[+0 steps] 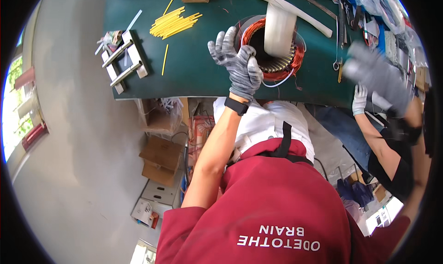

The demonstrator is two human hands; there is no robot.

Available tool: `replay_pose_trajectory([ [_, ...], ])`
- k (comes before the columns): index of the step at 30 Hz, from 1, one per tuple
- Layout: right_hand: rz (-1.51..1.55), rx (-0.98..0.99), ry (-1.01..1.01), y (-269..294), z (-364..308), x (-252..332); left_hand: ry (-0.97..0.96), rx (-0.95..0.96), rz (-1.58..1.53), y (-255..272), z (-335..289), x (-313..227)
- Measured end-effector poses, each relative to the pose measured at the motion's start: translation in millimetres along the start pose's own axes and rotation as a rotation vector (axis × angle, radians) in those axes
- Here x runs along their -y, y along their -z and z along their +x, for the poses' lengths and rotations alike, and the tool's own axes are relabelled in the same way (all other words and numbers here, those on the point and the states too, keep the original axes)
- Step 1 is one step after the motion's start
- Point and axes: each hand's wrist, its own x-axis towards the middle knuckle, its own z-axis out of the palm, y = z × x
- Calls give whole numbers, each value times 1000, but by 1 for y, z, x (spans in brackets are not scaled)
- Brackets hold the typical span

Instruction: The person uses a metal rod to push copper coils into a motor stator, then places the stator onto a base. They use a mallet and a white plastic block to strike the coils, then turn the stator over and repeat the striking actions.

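Two hands suit this job: keep your left hand (pixel 241 66), fingers spread and clasping nothing, pressed flat on the near rim of the copper-wound stator (pixel 300 56) by the green bench's (pixel 194 75) front edge, since your blurred right hand's (pixel 374 75) grip is unreadable.

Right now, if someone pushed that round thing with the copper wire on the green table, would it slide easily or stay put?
The wound stator would probably resist: its ring of stacked metal teeth and thick copper coils suggest it is heavy for its size. It lies flat on the green table, so rolling seems unlikely. The left hand rests on its rim. The copper windings may scratch if handled roughly.
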Motion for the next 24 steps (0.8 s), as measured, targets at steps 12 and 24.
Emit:
replay_pose_trajectory([
  [12, 213, 256, -316, 45, 27, 25, -122, 99, -95, 6, 28, 36],
  [24, -141, -57, 20, 30, -4, -29, -304, 338, -51, 18, 70, 23],
])
